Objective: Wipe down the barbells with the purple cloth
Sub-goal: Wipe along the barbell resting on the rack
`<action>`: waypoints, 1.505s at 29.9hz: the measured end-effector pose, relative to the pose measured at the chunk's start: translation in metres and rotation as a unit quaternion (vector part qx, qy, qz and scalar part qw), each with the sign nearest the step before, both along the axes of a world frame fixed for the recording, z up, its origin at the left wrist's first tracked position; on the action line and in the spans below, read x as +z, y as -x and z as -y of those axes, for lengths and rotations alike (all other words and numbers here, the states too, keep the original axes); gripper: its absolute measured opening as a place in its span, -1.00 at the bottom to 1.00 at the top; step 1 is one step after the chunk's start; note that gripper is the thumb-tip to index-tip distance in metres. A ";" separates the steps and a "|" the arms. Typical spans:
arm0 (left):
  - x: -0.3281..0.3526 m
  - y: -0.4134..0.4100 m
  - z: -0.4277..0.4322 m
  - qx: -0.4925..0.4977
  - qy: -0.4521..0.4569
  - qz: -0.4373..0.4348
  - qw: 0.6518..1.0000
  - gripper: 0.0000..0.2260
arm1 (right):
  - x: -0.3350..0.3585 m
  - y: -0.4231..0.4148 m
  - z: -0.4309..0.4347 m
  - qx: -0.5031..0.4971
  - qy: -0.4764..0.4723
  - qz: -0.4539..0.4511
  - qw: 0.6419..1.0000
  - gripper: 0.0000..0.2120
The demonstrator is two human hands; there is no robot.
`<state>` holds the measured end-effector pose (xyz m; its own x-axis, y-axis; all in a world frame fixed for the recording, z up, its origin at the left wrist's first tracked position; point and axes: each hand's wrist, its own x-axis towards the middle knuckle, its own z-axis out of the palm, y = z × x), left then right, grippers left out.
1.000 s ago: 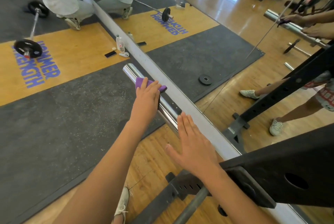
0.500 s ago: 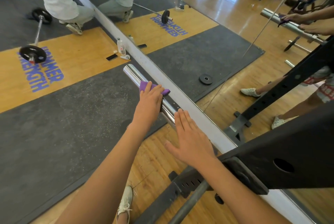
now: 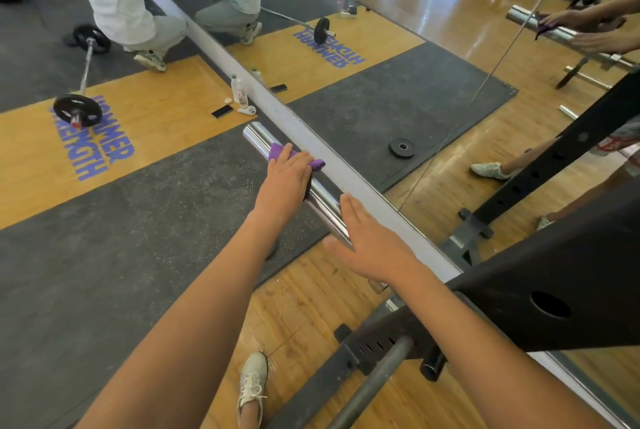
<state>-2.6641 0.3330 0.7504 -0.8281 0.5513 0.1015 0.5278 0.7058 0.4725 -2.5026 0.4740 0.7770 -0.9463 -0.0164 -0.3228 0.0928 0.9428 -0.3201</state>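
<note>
A: Where is our purple cloth [image 3: 277, 152]?
B: Draped on the barbell [image 3: 257, 136] near its chrome end, our left hand [image 3: 287, 180] curled over it. Our right hand [image 3: 375, 248] rests flat on the bar, fingers straight.

Barbell sleeve [image 3: 258, 137] alongside mirror rail [image 3: 346, 172], on its left. On sleeve: cloth [image 3: 275, 151] gripped under left hand [image 3: 289, 179], toward far end; right hand [image 3: 374, 248] flat on near stretch, apart from left. Rack [image 3: 554, 290] near right. Far left, on platform [image 3: 166, 106]: second barbell [image 3: 86, 68]. Bottle [image 3: 241, 93] and phone [image 3: 222, 112] beside rail, beyond sleeve end.
</note>
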 end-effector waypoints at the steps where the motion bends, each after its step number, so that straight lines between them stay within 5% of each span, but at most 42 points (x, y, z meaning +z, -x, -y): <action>1: 0.000 -0.001 0.001 0.002 -0.010 0.005 1.000 -0.66 | -0.001 -0.001 0.001 0.001 -0.005 -0.004 1.000 -0.15; 7: 0.002 -0.024 0.014 0.005 -0.088 -0.007 0.996 -0.61 | -0.010 -0.008 0.017 0.019 -0.070 -0.050 0.996 -0.10; 16: 0.010 0.015 -0.006 0.023 0.006 0.005 1.000 -0.66 | -0.016 -0.009 0.017 0.026 -0.079 -0.075 0.994 -0.10; 22: 0.004 -0.018 -0.006 0.012 -0.055 -0.004 0.998 -0.67 | -0.016 -0.008 0.020 0.014 -0.080 -0.088 0.993 -0.10; 28: 0.013 -0.001 -0.005 0.018 -0.020 0.010 1.000 -0.67 | -0.016 -0.009 0.024 0.015 -0.092 -0.099 0.991 -0.09; 34: -0.002 -0.023 0.003 0.043 -0.102 0.027 0.993 -0.64 | -0.023 -0.018 0.045 0.014 -0.120 -0.129 0.984 -0.08; 45: 0.001 -0.029 0.006 -0.089 -0.052 0.000 0.995 -0.63 | 0.000 -0.013 0.021 -0.044 0.022 -0.072 0.996 -0.19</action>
